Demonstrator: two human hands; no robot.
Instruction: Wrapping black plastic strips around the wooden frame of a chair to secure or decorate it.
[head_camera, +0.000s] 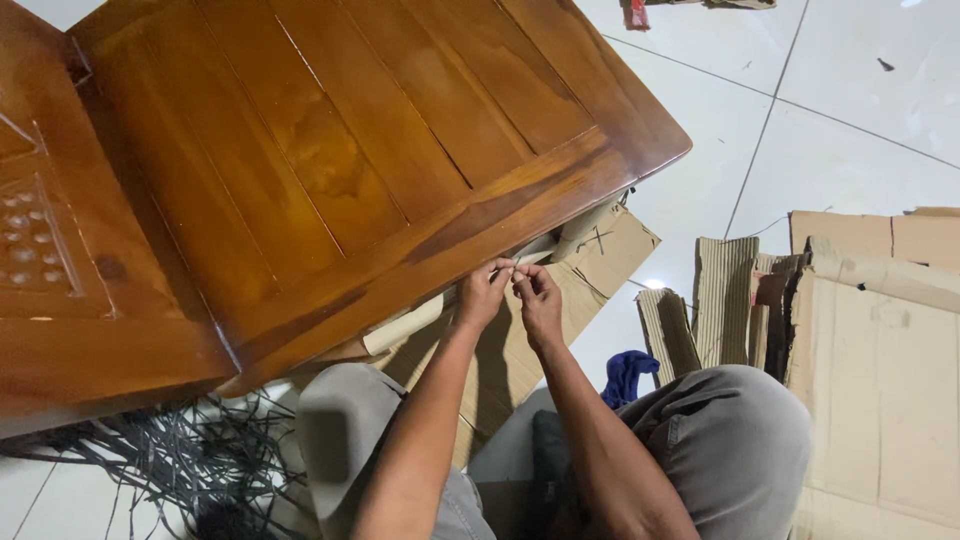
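- Left hand (483, 293) and right hand (540, 297) pinch a pale strip (530, 250) at the wooden panel (330, 170) edge, both grips closed on it
- Judged step: working the strip end; fine fingertip control comes next

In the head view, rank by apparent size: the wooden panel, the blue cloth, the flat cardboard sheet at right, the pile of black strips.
1. wooden panel, largest by far.
2. cardboard sheet.
3. pile of black strips; partly cut off by the frame, so this place is unsure.
4. blue cloth, smallest, partly hidden behind the knee.
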